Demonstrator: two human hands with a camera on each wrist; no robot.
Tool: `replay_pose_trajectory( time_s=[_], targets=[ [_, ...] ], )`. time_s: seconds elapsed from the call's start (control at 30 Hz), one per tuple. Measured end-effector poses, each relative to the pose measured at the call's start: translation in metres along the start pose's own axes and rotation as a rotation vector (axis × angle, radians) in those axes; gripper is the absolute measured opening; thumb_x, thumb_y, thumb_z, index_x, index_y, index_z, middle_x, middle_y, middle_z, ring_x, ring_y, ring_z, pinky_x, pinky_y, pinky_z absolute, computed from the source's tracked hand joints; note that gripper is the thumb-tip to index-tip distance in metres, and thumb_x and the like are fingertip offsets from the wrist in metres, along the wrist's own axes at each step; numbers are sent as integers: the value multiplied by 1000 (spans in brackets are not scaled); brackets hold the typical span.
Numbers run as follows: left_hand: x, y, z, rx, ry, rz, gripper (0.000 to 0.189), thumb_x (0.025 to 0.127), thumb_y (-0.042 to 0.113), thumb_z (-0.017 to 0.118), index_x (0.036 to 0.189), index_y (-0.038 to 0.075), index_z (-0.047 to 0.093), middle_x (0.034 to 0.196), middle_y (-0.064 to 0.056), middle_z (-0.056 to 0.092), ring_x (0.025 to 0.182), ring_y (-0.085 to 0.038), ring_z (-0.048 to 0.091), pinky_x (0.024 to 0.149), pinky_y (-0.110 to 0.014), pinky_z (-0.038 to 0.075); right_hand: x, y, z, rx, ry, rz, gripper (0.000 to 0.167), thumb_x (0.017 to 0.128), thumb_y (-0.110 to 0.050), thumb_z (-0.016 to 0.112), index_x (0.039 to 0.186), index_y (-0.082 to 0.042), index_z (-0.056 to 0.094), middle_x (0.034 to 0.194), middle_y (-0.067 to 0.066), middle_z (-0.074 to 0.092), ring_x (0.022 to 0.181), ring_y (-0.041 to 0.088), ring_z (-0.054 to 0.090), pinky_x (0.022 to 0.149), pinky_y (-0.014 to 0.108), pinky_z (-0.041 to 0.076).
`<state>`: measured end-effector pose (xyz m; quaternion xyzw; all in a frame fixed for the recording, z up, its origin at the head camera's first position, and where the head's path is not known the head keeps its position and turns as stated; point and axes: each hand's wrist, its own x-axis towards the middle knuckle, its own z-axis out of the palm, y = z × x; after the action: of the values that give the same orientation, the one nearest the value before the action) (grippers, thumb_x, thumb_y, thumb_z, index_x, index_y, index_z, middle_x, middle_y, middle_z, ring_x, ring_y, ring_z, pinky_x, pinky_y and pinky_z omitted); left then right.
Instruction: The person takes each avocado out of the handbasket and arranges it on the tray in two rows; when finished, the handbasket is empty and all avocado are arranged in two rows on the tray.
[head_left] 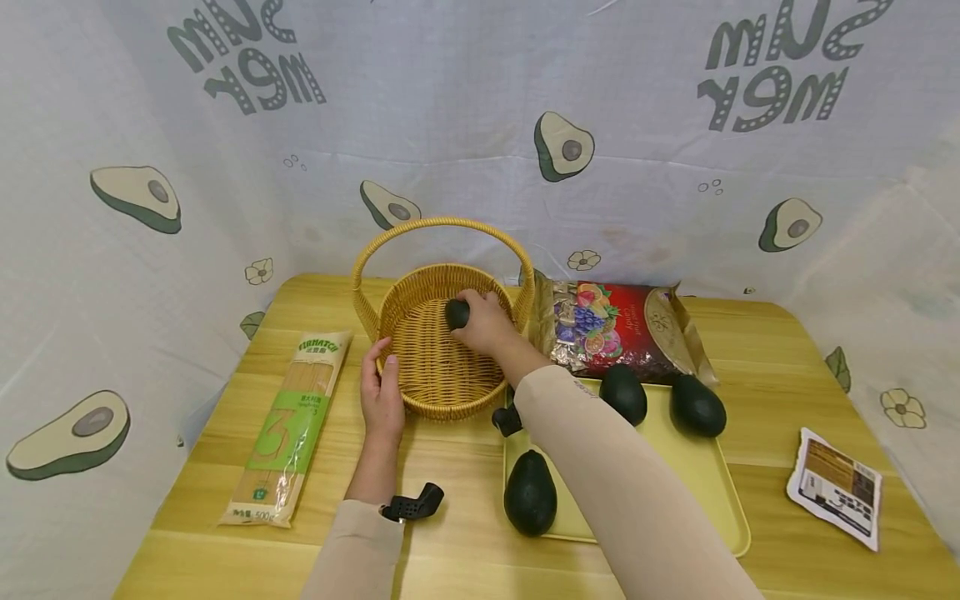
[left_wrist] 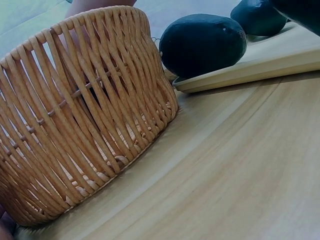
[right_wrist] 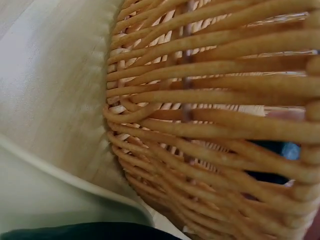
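Note:
Inside the round wicker basket [head_left: 450,412], my right hand [head_left: 486,323] holds a dark green avocado [head_left: 457,314] above the woven bottom. Through the basket's slats, the right wrist view shows a dark part of that avocado [right_wrist: 270,175]. My left hand [head_left: 382,400] grips the basket's left front rim, thumb over the edge; some of its fingers are hidden. A yellow tray [head_left: 678,475] to the right carries more avocados: one at its front left [head_left: 530,493] and two at the back, one [head_left: 624,394] beside the other [head_left: 697,406].
A red and gold candy bag [head_left: 630,329] lies behind the tray. Left of the basket is a spaghetti pack [head_left: 288,433]. A small white and brown packet [head_left: 836,487] lies near the table's right edge. The basket's tall handle [head_left: 446,222] arches over its opening.

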<state>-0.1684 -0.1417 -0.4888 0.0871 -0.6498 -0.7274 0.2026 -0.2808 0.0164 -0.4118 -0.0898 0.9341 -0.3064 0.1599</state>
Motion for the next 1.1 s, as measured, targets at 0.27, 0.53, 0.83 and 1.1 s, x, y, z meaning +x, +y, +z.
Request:
replay_pose_trajectory(
  time_s=[0.27,0.53,0.83,1.1],
  targets=[
    [-1,1,1,-4,-17,-32,41,109,20,42,145,1,45,156,-9,42,147,-26,35,113,-39,31,-9,-8,-4,-32,-42,-77,67,95,-29,71,154,-16,41,144,19,47,122,35,58,99,48,52],
    [-1,0,1,3,-24,-16,41,109,20,42,145,-1,44,157,-10,40,149,-25,32,118,-49,27,-25,-21,-12,10,1,-140,67,94,-33,71,153,-18,43,141,18,52,119,34,60,97,48,53],
    [1,0,-1,16,-22,-26,42,110,23,43,145,1,45,159,-8,39,150,-26,31,119,-50,26,-57,-22,-35,143,8,-224,67,94,-36,70,153,-18,44,146,13,55,122,33,61,95,49,54],
    [-2,0,-2,25,-11,-22,41,109,23,44,144,2,46,161,-9,38,155,-23,23,123,-50,20,-99,-17,-56,200,0,-233,62,96,-36,69,152,-22,45,150,10,51,128,34,57,95,51,52]
  ],
)
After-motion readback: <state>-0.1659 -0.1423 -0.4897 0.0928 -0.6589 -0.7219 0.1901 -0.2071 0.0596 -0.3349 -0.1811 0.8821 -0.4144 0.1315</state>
